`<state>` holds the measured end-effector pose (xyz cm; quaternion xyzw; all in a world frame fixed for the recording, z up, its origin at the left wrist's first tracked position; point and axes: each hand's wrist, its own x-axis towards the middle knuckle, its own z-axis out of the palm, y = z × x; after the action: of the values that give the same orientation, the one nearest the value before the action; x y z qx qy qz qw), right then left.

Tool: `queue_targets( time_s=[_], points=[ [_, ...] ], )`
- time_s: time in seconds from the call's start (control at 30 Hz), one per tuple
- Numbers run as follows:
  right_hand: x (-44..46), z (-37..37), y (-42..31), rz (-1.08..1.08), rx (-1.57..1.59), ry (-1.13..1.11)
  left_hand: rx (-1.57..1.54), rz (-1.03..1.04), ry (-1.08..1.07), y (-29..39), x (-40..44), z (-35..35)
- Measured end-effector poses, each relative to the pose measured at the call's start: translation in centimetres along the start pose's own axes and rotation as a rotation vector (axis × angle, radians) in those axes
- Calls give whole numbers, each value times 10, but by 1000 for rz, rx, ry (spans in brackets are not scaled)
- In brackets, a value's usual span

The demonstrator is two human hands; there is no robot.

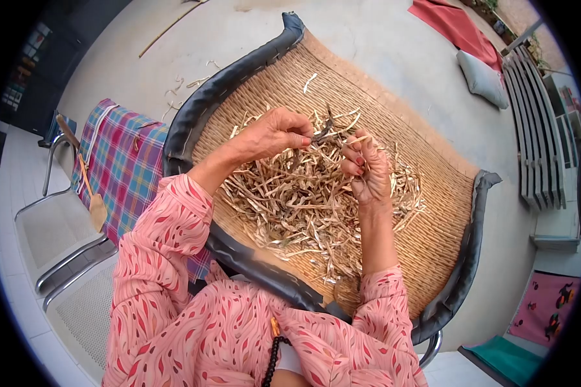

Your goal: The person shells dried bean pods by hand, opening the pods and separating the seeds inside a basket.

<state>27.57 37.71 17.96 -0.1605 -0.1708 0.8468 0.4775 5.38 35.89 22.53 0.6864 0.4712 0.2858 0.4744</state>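
Observation:
A heap of dry, pale brown pods (297, 206), split and curled, lies on a large woven winnowing tray (426, 148) with black edging. Over the far side of the heap, my left hand (274, 134) pinches a dark, shrivelled pod (324, 128) between thumb and fingers. My right hand (370, 169) is raised just to the right, fingers curled in and thumb pressed to them. A pale sliver shows at its fingertips, too small to name. The tray's near edge is against my body.
Metal chairs (58, 222) stand at the left, with a checked cloth (126, 161) and a wooden spatula (97, 209) there. A stick (171, 29) and stray pod bits lie on the floor. At the right are a grey cushion (483, 79), red cloth (455, 29) and stacked grey slats (536, 129).

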Motion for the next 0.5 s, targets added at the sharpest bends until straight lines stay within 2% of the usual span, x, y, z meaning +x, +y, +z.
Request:
queue_targets(
  time_s=[0.03, 0.27, 0.5],
  points=[
    [-1, 5, 2, -8, -135, 24, -44, 31, 1, 0, -1, 1],
    [-5, 29, 23, -1, -357, 99, -133, 61, -48, -1, -4, 12],
    [-6, 22, 28, -37, -281, 43, -104, 155, 6, 1, -2, 11]
  ],
)
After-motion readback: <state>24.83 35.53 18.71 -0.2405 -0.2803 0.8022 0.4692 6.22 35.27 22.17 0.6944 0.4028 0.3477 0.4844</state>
